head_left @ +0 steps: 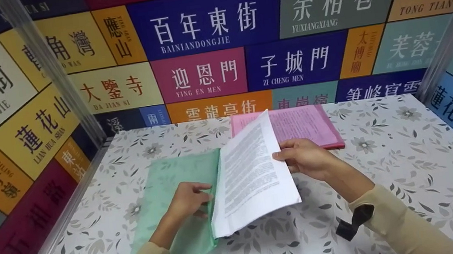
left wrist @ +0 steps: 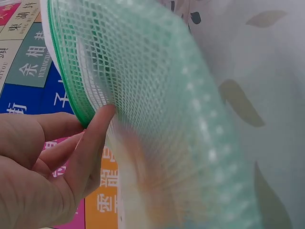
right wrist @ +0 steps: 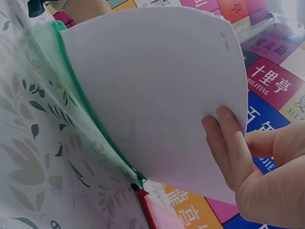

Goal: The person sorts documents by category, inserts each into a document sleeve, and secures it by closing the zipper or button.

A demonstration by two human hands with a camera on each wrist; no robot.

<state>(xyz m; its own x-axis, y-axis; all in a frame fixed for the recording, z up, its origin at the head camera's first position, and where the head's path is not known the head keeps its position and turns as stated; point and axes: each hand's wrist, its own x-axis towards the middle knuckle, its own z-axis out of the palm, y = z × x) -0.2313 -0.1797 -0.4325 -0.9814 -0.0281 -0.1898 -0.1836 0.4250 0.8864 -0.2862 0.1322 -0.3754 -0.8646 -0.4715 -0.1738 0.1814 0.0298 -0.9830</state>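
A translucent green mesh zip pouch [head_left: 183, 165] lies tilted over the table, its zip edge facing right. My left hand [head_left: 186, 202] pinches that edge; in the left wrist view, thumb and fingers close on the green zip border [left wrist: 66, 81]. A stack of printed white paper [head_left: 250, 172] stands at the pouch's mouth, its left edge along the zip. My right hand [head_left: 305, 158] holds the paper by its far right edge. From the right wrist view, two fingertips [right wrist: 224, 114] press the blank back of the paper, the thumb hidden behind it.
Behind the paper lies a pink pouch [head_left: 296, 128] with a red edge, print showing through it. The table [head_left: 392, 192] has a grey leaf and flower pattern. Panels with coloured Chinese signs [head_left: 203, 20] stand at the back and sides, with clear posts [head_left: 57, 70] at the corners.
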